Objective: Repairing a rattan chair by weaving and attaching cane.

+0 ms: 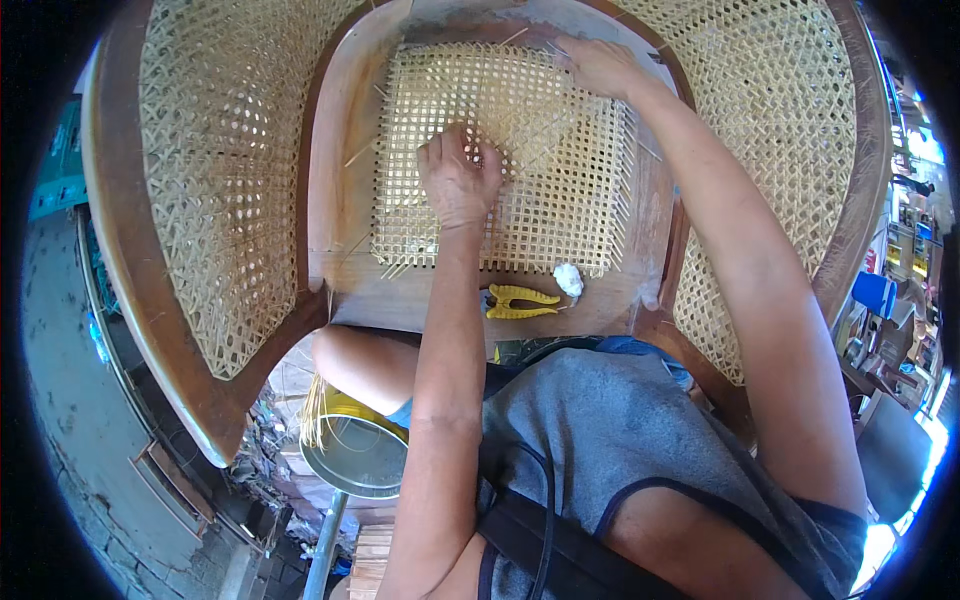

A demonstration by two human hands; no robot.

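A wooden armchair (340,210) with woven cane sides lies in front of me, its seat (570,190) a half-woven cane lattice. My left hand (460,180) rests on the middle of the lattice, fingers pinched on a thin cane strand (520,155) that runs across the weave. My right hand (598,65) presses on the far edge of the seat, fingers closed on the other end of a strand near the frame. Loose strand ends stick out along the seat's edges.
Yellow-handled pliers (520,301) and a small white wad (568,279) lie on the near seat rail. A metal can (360,450) with cane strips stands below at the left, by my knee. Shelves with clutter are at the far right.
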